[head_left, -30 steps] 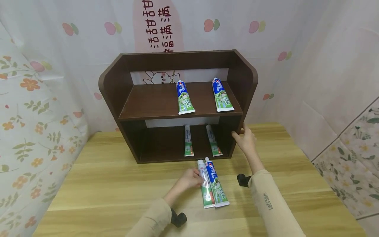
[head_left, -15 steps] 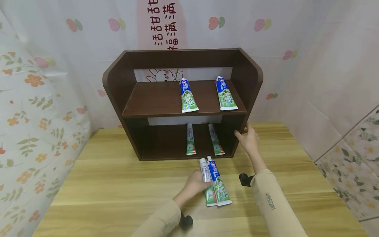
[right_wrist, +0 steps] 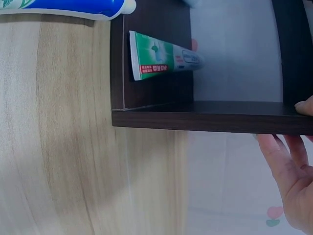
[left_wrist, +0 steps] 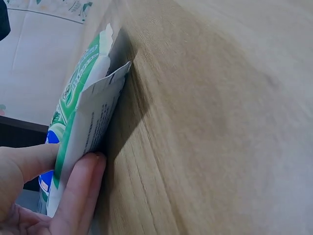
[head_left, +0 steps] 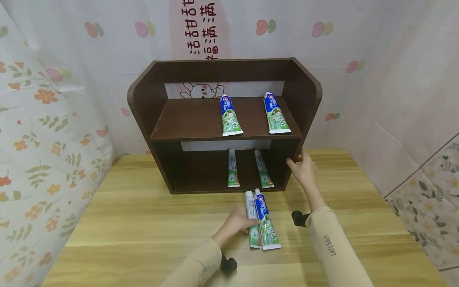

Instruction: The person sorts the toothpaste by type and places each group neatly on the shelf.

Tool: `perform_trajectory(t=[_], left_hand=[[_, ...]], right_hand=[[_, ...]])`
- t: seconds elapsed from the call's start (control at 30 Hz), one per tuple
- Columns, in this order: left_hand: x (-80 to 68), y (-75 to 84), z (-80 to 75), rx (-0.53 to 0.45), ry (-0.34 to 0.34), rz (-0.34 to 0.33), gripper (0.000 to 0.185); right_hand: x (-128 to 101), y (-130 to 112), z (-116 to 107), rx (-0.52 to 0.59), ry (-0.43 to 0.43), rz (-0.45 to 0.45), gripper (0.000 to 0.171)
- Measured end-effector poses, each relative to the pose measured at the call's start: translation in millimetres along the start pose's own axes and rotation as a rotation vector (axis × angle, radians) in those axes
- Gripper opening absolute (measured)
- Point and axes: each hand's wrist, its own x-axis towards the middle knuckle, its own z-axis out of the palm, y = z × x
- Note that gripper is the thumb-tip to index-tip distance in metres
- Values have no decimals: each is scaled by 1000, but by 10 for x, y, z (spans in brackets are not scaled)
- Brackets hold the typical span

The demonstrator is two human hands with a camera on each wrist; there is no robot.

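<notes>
A white-and-green toothpaste tube lies on the table in front of the shelf, pinched by my left hand. In the left wrist view my thumb is on one face of the tube, with fingers against its printed other face. Touching its right side is a blue-and-green toothpaste tube. My right hand holds the right side panel of the dark brown shelf. The right wrist view shows its thumb inside the panel and its fingers outside.
Two blue-and-green tubes lie on the upper level, at its middle and right. Below them, two white-and-green tubes lie on the lower level. The wooden table extends around the shelf, with a patterned curtain behind.
My left hand has moved right, from the white-and-green tube's left edge to further across it, and pinches it. The right hand stays on the side panel. The head view has shifted slightly.
</notes>
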Motion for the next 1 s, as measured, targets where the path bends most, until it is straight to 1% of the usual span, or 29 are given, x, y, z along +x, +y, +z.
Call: perform_trajectory(t=[0.13, 0.27, 0.37, 0.47, 0.6, 0.67, 0.77, 0.87, 1.0], left_hand=[[-9, 20, -1, 24, -2, -8, 23], [-14, -5, 5, -32, -11, 7, 21], [-9, -46, 8, -87, -31, 13, 19], [-5, -78, 0, -131, -53, -9, 18], [-22, -96, -32, -159, -72, -46, 21], [-34, -102, -52, -165, -74, -54, 22], [-45, -105, -94, -189, -80, -45, 23], [-44, -109, -151, -208, -88, -20, 23], [-36, -102, -249, -206, -90, 1, 24]], right_hand=[[5, -1, -21, -18, -7, -5, 37], [9, 0, -30, -12, -22, 10, 39], [8, 0, -29, -4, -29, 18, 39], [4, 4, -29, -7, -26, 22, 39], [-6, 8, -27, -6, -24, 26, 38], [-7, 9, -28, -4, -25, 24, 38], [-7, 9, -31, -4, -30, 18, 39], [-1, 10, -32, -1, -34, 15, 40], [4, 16, -31, 3, -36, 14, 40]])
